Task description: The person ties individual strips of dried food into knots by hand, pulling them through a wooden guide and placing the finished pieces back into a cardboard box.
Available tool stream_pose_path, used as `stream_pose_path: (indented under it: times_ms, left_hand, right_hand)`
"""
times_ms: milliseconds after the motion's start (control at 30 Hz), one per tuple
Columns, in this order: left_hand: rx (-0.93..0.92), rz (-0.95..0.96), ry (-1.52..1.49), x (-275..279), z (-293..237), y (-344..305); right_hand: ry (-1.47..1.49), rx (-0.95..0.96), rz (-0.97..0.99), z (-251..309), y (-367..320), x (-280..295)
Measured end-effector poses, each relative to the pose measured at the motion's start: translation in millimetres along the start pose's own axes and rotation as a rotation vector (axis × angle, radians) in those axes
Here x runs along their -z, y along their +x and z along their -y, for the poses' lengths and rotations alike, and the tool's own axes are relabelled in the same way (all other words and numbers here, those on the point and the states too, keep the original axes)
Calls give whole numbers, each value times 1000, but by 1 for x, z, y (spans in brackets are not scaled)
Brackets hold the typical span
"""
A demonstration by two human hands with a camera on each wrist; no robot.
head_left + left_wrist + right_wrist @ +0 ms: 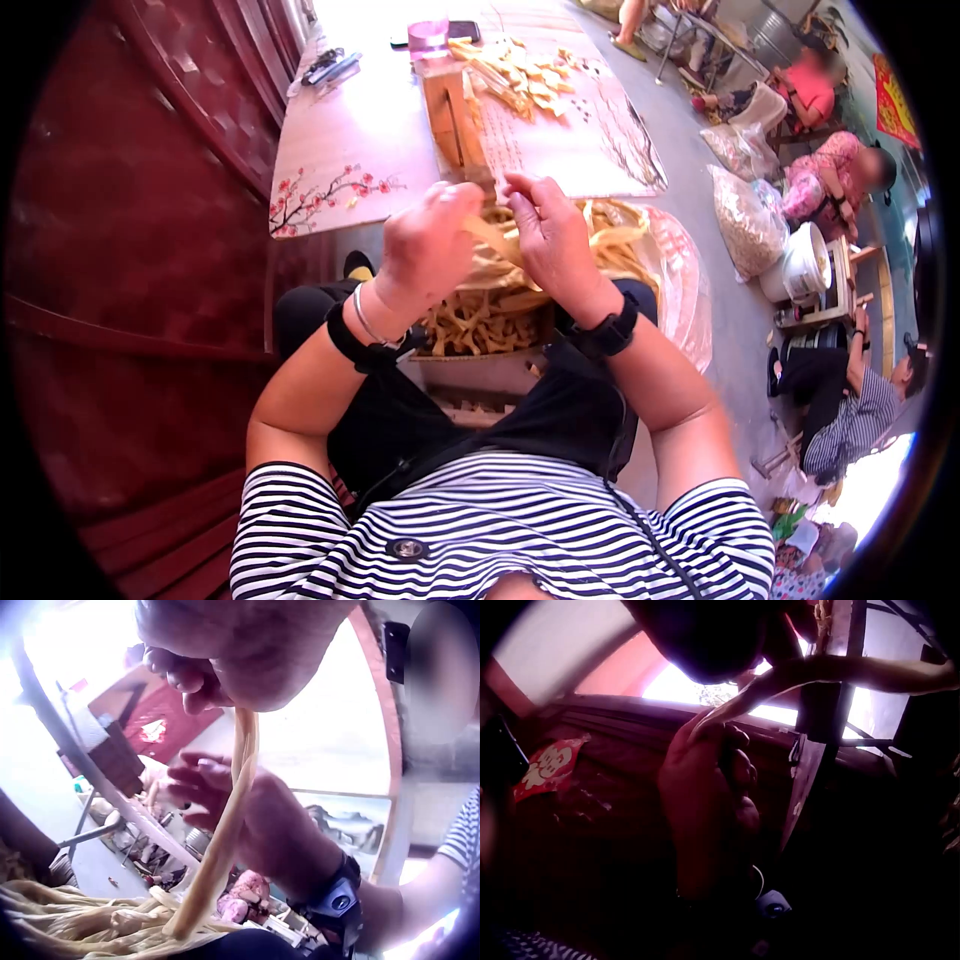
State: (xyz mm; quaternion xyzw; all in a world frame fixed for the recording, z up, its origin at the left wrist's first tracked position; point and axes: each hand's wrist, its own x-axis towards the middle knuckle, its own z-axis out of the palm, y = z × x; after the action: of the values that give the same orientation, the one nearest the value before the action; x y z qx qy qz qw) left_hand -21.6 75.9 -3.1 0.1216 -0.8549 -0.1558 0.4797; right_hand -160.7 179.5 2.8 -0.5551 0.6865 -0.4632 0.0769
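My left hand (430, 245) grips a long, pale yellow, flattened strip (225, 832), like a dried bean curd stick. In the left wrist view the strip hangs down from the curled fingers; in the right wrist view it runs off to the right from the left hand (709, 802). Close beside it is my right hand (560, 240), thumb and forefinger bent towards each other, with no strip visible between them. Below both hands, a box on my lap holds many such strips (480, 325), some on a plastic bag.
Ahead stands a flower-painted table (320, 165) bearing a wooden block (455, 120), a heap of strips (525, 80), a pink cup (428, 38) and pens. A dark red panelled door (130, 250) is at left. Seated people, full bags (745, 225) and a white bucket (800, 265) line the right.
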Motion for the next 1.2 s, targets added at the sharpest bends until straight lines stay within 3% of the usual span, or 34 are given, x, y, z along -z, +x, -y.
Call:
stream_pose_path:
  times_ms: [33,100,133,167,267,400,533,667,767,1000,1200]
  left_hand:
    - [158,18,-29,6,5,-4]
    - [224,-38,14,-1,34,-14]
    - [262,-65,33,-3,42,-17]
    - [361,8,34,-4,44,-22]
    - [397,111,-33,-10,47,-30]
    - [302,73,4,-12,40,-32]
    - [374,97,-53,-8,38,-36]
    - [258,75,3,-6,41,-37]
    - [294,91,-38,-4,44,-35]
    - [293,34,-22,1,43,-39]
    - [288,33,-31,5,48,-39]
  right_hand:
    - [-92,-4,-13,-19,5,-10]
    - [-198,5,3,-40,7,-23]
    - [-203,102,-53,-41,7,-29]
    - [-209,69,-14,-37,4,-32]
    - [-181,77,1,-31,-1,-39]
    - [-126,64,-25,-21,-7,-44]
    - [-120,64,-9,-18,-12,-45]
    - [-92,103,-7,-25,-15,-45]
    - [122,-40,111,-20,-16,-36]
    - [327,-148,204,-31,-21,-31]
    - [130,-80,-3,-32,22,-11]
